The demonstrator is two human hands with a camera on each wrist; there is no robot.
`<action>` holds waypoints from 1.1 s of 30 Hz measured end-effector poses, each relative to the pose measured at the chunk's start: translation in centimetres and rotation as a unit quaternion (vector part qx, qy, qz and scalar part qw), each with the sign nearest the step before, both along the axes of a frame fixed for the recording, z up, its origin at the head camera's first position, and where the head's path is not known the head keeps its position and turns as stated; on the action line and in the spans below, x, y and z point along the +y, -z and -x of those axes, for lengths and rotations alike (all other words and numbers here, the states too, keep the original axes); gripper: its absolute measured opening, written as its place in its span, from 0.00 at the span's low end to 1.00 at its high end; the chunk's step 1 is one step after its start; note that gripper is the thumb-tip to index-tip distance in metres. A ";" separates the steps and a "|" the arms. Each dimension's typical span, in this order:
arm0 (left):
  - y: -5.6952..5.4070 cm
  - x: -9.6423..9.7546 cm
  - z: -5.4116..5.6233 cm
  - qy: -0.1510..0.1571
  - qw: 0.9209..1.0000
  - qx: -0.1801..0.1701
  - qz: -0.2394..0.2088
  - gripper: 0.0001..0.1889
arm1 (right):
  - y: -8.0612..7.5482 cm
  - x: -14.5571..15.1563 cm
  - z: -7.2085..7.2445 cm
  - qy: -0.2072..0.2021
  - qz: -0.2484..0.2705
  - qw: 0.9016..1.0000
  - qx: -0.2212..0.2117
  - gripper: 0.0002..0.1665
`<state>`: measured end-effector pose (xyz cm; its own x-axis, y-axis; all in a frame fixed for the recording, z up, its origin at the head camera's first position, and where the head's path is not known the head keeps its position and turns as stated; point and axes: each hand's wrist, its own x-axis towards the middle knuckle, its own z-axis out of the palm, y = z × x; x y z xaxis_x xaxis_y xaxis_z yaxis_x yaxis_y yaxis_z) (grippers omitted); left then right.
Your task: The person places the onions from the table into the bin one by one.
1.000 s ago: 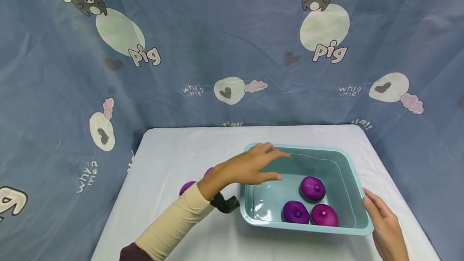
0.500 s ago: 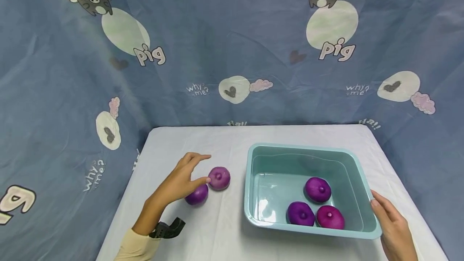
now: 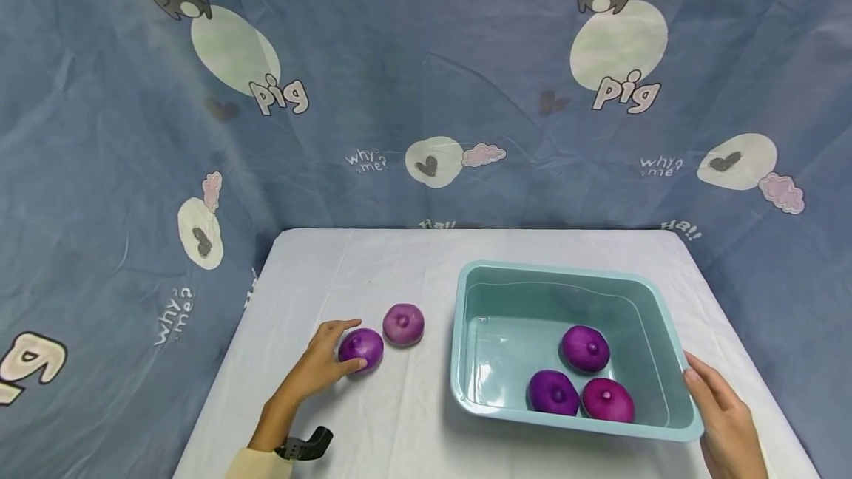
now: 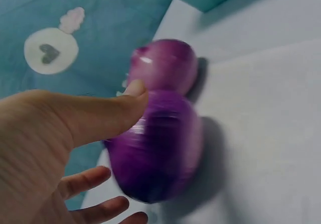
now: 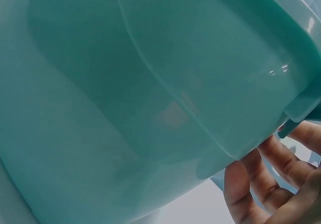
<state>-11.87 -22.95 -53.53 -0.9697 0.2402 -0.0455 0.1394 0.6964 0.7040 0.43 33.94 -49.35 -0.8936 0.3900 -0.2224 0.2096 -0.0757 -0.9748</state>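
Observation:
My left hand [image 3: 319, 364] reaches around a purple onion [image 3: 362, 350] on the white table, thumb on the near side and fingers on the far side. In the left wrist view the thumb [image 4: 115, 111] overlaps this onion [image 4: 155, 153], while the other fingers stand slightly apart from it. A paler purple onion [image 3: 403, 324] lies just to its right. My right hand [image 3: 728, 420] holds the right end of a light teal plastic basin [image 3: 559, 423]; its fingers [image 5: 273, 169] curl against the outer wall. Several purple onions [image 3: 586, 349] lie inside, toward the front right.
White cloth covers the table [image 3: 373, 265]. Behind and to the left hangs a blue curtain [image 3: 346, 35] with pig prints. A black strap mount [image 3: 306, 443] sticks out from my left wrist.
My left hand has come back from over the basin to the left, then lowered around the nearer loose onion. The right hand keeps its hold on the basin.

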 end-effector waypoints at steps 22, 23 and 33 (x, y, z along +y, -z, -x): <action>1.9 1.2 -0.3 -0.037 0.999 -0.021 -0.016 0.35 | 0.4 0.0 -0.1 -0.011 0.022 0.998 0.052 0.21; 1.9 1.2 -0.4 -0.039 0.999 -0.021 -0.016 0.35 | 0.4 0.0 -0.1 -0.011 0.021 0.998 0.051 0.21; 1.9 1.1 -0.5 -0.048 0.998 -0.024 -0.024 0.35 | 0.3 0.0 -0.1 -0.015 0.014 0.999 0.037 0.23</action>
<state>-11.38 -21.85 -55.43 -0.9853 0.1493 -0.0826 0.0393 0.6696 0.7417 0.54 33.95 -49.65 -0.9195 0.3566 -0.1653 0.1389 -0.0985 -0.9854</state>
